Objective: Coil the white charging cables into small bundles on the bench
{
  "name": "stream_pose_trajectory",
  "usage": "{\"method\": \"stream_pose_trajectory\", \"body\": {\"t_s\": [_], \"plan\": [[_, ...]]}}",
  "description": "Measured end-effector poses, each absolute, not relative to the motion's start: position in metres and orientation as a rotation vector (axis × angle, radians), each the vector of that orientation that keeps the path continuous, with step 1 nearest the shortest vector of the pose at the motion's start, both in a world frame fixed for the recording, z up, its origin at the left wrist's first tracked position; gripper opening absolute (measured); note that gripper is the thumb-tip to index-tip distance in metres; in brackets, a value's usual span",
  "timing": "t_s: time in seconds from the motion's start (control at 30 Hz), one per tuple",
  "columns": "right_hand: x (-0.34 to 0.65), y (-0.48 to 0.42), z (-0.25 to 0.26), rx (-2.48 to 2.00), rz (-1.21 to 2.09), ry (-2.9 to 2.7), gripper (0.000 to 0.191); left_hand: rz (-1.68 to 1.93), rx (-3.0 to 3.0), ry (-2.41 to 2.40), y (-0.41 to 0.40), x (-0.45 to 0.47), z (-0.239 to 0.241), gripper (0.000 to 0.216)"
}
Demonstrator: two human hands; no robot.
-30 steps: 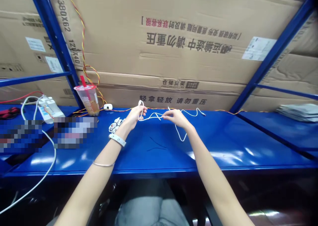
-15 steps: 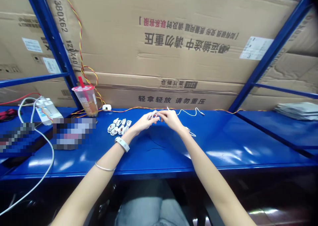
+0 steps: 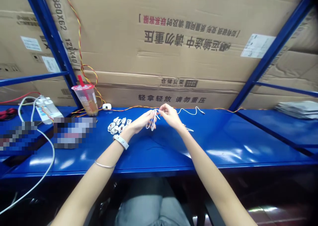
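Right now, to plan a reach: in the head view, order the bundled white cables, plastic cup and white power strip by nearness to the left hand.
From the left hand:
1. Bundled white cables, just left.
2. Plastic cup, farther left.
3. White power strip, farthest left.

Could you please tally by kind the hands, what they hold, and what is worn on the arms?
Hands: 2
White cable: 1
White wrist strap: 1
Thin metal bangle: 1
Total: 5

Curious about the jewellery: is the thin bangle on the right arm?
No, the thin bangle is on the left forearm.
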State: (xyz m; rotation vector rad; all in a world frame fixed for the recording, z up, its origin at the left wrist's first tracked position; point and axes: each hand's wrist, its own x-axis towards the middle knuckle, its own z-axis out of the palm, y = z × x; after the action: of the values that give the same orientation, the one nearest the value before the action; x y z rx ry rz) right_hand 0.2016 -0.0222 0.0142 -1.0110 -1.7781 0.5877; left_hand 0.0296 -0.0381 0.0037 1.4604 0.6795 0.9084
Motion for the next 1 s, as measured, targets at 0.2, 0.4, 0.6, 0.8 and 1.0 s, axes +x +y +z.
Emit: {"method": "stream_pose_trajectory", "body": {"t_s": [0.2,0.4,0.6,0.8,1.0], "plan": [[0.198,-0.027,0.017,-1.032,0.54,-1.78,0.011,0.925,1.278,0.621,-0.039,0.03,0.004,0.042],[0.196,-0.029,0.015,-1.003,0.771,-1.69,0.022,1.027,1.232,0.569,-0.03,0.029,0.001,0.03],[0.203,-0.031,0.022,-0.931,1.035,-1.657,0.026,1.275,1.085,0.461,-0.027,0.026,0.008,0.026],[0.193,-0.034,0.015,-0.85,1.105,-1.635,0.025,1.306,1.108,0.528,-0.028,0.035,0.0,0.029],[0.178,-0.037,0.004,-0.808,1.145,-1.636,0.028,1.279,1.041,0.491,-0.027,0.037,-0.003,0.032]]}}
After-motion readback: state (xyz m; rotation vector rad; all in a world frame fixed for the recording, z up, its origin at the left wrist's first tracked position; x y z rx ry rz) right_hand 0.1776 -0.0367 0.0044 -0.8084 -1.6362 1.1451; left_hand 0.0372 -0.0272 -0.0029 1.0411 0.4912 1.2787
